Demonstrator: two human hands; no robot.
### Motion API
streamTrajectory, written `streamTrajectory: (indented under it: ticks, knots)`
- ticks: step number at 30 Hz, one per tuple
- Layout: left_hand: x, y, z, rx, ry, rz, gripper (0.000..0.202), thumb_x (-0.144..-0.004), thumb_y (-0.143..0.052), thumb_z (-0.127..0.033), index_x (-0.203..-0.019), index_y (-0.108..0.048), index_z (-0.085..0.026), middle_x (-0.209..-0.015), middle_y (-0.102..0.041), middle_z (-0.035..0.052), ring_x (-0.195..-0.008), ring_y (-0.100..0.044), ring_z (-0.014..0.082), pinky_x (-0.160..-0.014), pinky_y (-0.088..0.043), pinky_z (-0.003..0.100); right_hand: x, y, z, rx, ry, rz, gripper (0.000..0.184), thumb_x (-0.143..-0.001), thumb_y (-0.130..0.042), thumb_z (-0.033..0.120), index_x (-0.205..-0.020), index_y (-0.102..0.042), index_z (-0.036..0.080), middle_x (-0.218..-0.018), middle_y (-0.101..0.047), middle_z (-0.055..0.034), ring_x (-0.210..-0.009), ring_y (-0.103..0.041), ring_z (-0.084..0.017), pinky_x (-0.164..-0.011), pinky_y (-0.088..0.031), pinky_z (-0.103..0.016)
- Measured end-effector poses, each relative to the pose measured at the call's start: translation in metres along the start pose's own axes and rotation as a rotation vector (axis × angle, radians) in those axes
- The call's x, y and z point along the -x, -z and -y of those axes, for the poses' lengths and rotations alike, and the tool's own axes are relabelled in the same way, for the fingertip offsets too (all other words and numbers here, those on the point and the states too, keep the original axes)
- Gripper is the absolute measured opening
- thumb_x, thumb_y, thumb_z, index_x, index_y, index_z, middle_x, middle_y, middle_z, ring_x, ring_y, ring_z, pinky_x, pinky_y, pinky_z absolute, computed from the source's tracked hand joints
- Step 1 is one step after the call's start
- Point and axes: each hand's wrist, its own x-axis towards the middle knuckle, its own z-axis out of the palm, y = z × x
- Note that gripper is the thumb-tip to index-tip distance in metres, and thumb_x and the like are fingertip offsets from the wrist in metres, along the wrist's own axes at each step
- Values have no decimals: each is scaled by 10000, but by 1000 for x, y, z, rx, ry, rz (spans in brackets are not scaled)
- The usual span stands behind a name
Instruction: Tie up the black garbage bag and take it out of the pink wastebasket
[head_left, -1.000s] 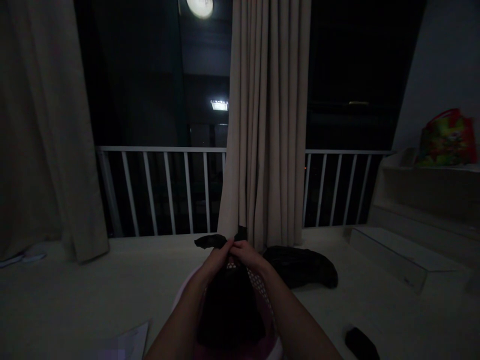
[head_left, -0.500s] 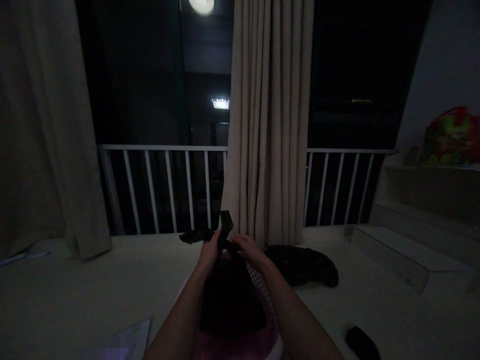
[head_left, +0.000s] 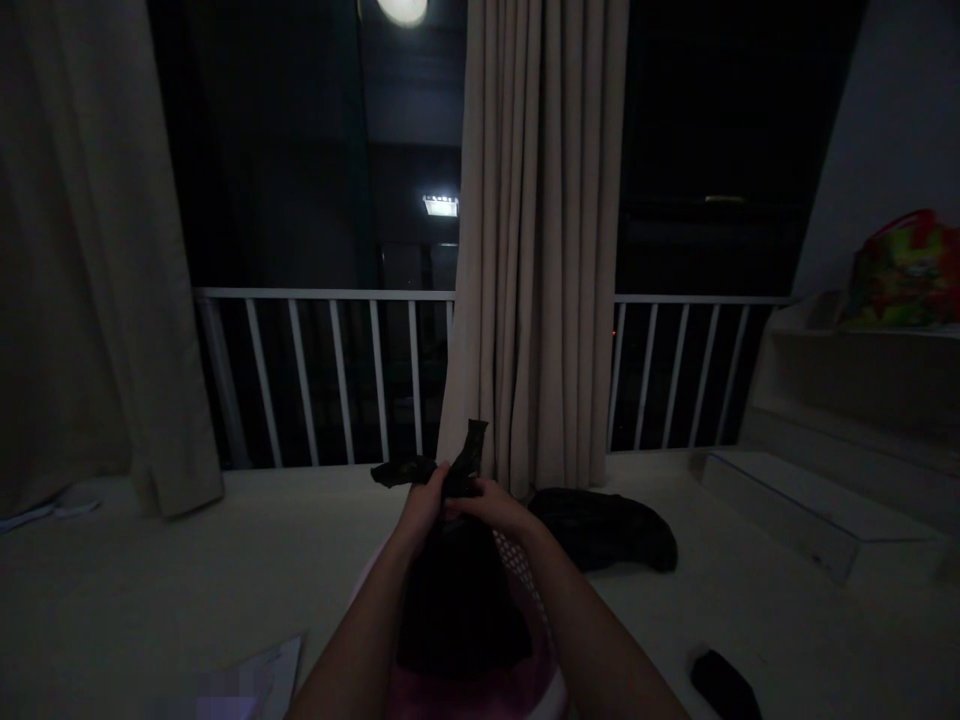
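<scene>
Both of my hands meet at the gathered top of a black bag (head_left: 459, 600) that stands in a pink and white mesh basket (head_left: 525, 575) in front of me. My left hand (head_left: 421, 505) is closed on the bag's neck, with one dark strip sticking out to the left. My right hand (head_left: 491, 505) pinches the neck from the right, below a second strip that points upward. The room is very dark, so finer detail of the fingers is lost.
A dark garment (head_left: 604, 540) lies on the white floor to the right, and a small black item (head_left: 724, 685) sits at the lower right. A beige curtain (head_left: 536, 250) hangs before a white railing (head_left: 330, 295). Steps (head_left: 795, 500) rise at right; paper (head_left: 247, 685) lies lower left.
The two loose strips of the bag's top have shifted: one has been drawn up to stand upright while the other stays out to the left. My hands remain together at the neck.
</scene>
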Motion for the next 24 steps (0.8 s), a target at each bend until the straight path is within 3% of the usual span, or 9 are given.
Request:
streamTrajectory:
  ticks: [4, 9, 15, 19, 21, 24]
  knots:
    - [2, 0, 0, -35, -18, 49, 346, -752, -593, -424, -820, -639, -87, -646, -665, 87, -517, -619, 180, -478, -494, 265, 2, 0, 4, -126, -16, 55, 434, -569, -743, 413, -878, -659, 121, -799, -670, -51, -714, -612, -150, -751, -462, -313]
    - [3, 1, 0, -69, -85, 6, 442, -751, -568, -519, -863, -646, -99, -778, -693, 109, -666, -655, 194, -577, -510, 255, -3, 0, 5, -312, 98, -23, 508, -570, -736, 452, -972, -639, 158, -856, -672, -40, -790, -621, -156, -788, -454, -309]
    - [-2, 2, 5, -128, -148, 100, 545, -729, -546, -595, -933, -662, -103, -930, -694, 133, -907, -639, 239, -773, -490, 287, -7, 2, 3, -360, 8, -52, 493, -596, -675, 553, -828, -656, 119, -739, -664, -56, -671, -610, -144, -724, -452, -299]
    - [-3, 1, 6, -113, -221, 150, 523, -773, -535, -544, -1095, -624, -142, -1086, -653, 114, -1026, -595, 212, -862, -447, 266, -9, 6, 4, -359, 55, -188, 441, -536, -740, 463, -809, -645, 130, -700, -648, -32, -629, -587, -126, -670, -437, -278]
    - [-2, 0, 6, -110, -229, 168, 517, -790, -528, -520, -1156, -588, -160, -1069, -660, 101, -976, -617, 193, -807, -470, 246, -11, 7, 3, -354, 79, -227, 431, -501, -762, 415, -805, -632, 138, -689, -641, -21, -612, -578, -128, -644, -432, -280]
    - [1, -1, 5, -156, -174, 161, 530, -809, -470, -547, -1062, -616, -105, -786, -698, 99, -671, -655, 188, -581, -499, 250, -12, 8, 3, -344, 109, -250, 408, -505, -744, 395, -800, -616, 143, -700, -639, -20, -599, -566, -124, -617, -426, -279]
